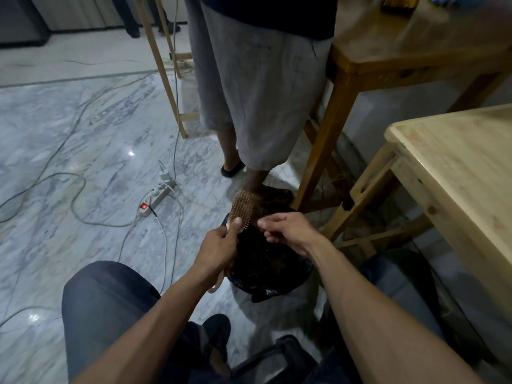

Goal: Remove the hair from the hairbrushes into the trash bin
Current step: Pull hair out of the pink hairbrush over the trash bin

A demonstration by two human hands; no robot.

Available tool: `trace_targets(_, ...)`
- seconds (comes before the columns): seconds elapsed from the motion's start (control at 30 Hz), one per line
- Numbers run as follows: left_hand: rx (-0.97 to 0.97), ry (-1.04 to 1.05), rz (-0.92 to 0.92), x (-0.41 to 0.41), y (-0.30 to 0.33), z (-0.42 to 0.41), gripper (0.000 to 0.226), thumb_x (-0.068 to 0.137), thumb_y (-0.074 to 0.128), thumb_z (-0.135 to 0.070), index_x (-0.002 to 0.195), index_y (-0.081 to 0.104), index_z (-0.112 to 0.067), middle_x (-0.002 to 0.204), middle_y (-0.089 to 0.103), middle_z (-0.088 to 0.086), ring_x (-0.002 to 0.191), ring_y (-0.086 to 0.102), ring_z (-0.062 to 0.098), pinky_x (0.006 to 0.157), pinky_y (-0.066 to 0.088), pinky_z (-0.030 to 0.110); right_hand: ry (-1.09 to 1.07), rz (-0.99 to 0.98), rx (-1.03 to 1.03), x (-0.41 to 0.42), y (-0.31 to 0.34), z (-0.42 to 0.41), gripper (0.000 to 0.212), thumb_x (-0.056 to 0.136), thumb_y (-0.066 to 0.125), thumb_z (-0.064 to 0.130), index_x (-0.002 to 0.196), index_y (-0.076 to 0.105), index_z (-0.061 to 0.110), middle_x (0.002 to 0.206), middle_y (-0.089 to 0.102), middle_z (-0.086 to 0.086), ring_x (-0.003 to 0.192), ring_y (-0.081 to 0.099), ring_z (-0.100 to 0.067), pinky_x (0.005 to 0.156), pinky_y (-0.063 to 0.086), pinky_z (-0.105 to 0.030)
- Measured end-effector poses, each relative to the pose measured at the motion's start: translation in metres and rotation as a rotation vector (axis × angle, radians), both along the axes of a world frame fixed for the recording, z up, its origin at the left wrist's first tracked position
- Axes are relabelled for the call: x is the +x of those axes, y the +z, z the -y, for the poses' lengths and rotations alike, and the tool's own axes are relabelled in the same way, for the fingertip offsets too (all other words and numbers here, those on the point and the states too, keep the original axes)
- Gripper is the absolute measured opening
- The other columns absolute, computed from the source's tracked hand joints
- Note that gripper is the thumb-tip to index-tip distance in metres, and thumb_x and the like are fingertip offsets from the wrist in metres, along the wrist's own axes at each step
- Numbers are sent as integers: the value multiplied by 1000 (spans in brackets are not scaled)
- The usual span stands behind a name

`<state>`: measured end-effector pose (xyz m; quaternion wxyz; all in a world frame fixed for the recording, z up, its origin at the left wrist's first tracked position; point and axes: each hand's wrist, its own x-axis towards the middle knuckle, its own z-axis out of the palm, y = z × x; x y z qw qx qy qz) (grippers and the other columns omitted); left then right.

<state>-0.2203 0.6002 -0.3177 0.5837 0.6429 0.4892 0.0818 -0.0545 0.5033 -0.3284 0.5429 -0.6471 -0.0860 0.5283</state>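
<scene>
A hairbrush (243, 207) with pale bristles and a light handle is held over the trash bin (270, 284), which is lined with a black bag and sits on the floor between my knees. My left hand (219, 249) grips the brush by its handle, thumb pressed at the base of the bristle pad. My right hand (288, 231) is just right of the brush head, fingers pinched on a tuft of brownish hair (261, 209) that trails from the bristles. Dark hair lies inside the bin.
Another person (257, 87) in grey shorts stands right behind the bin. Wooden tables stand at right (457, 173) and upper right (393, 48). A power strip (155, 198) and several cables lie on the marble floor at left.
</scene>
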Motion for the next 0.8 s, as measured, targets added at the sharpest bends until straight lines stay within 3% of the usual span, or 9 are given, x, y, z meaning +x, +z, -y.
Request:
trace_targets(0.13, -108, 71, 65, -2, 6, -1, 54, 99, 53, -57, 85, 59, -5, 48, 45, 0, 34, 40, 12, 37, 34, 22, -275, -8, -116, 17, -8, 6, 17, 92, 72, -1, 108, 73, -7, 80, 69, -9, 67, 63, -12, 52, 56, -17)
trace_targets(0.27, -54, 59, 52, -2, 7, -1, 54, 99, 52, -57, 79, 53, -7, 52, 46, 5, 34, 41, 14, 38, 34, 22, -528, -91, -197, 33, -13, 7, 20, 90, 73, -4, 109, 71, -9, 85, 69, -11, 70, 65, -16, 48, 56, -20)
trace_targets(0.37, 78, 10, -3, -3, 6, -1, 57, 99, 48, -60, 78, 52, -7, 56, 49, 8, 41, 46, 19, 44, 38, 29, -452, -132, -171, 34, -3, 7, 24, 93, 64, -6, 117, 69, -3, 122, 69, -19, 73, 61, -16, 82, 62, -35)
trace_targets(0.4, 110, -9, -19, -4, 6, 0, 57, 99, 48, -60, 79, 52, -7, 57, 49, 8, 42, 46, 20, 44, 37, 29, -351, -137, -169, 34, 1, 7, 32, 93, 61, -1, 124, 67, 3, 135, 63, -17, 80, 59, -17, 99, 55, -43)
trace_targets(0.47, 140, -44, -33, -6, 8, 3, 56, 100, 48, -59, 79, 52, -8, 56, 48, 5, 38, 44, 17, 38, 34, 26, -190, -116, -159, 31, 12, 5, 46, 88, 61, 16, 134, 63, 15, 139, 59, -9, 109, 57, -21, 109, 39, -49)
trace_targets(0.53, 166, -71, -40, -5, 9, 9, 53, 100, 49, -60, 76, 51, -13, 54, 46, 0, 37, 42, 13, 39, 31, 26, -112, -57, -119, 27, 19, 0, 46, 89, 64, 35, 132, 65, 21, 131, 66, -3, 121, 60, -20, 106, 38, -48)
trace_targets(0.6, 196, -104, -36, -3, 8, 14, 52, 99, 49, -61, 72, 49, -17, 52, 43, -4, 39, 41, 14, 44, 32, 31, -31, 63, -75, 17, 23, -8, 46, 87, 73, 46, 126, 68, 22, 116, 75, 0, 104, 71, -15, 100, 49, -41)
trace_targets(0.7, 206, -136, -42, 0, 6, 17, 56, 97, 49, -64, 76, 56, -12, 55, 48, -3, 42, 44, 15, 45, 34, 33, -102, 190, -22, 9, 22, -17, 29, 84, 84, 19, 109, 76, 7, 91, 78, -7, 69, 72, -8, 69, 59, -23)
trace_targets(0.8, 143, -139, -36, -2, 6, 16, 57, 97, 52, -63, 82, 57, -8, 56, 44, -1, 39, 40, 15, 38, 31, 28, -243, 262, -108, 14, 20, -20, 11, 87, 80, 8, 96, 78, 2, 88, 78, -11, 65, 69, -11, 64, 60, -22)
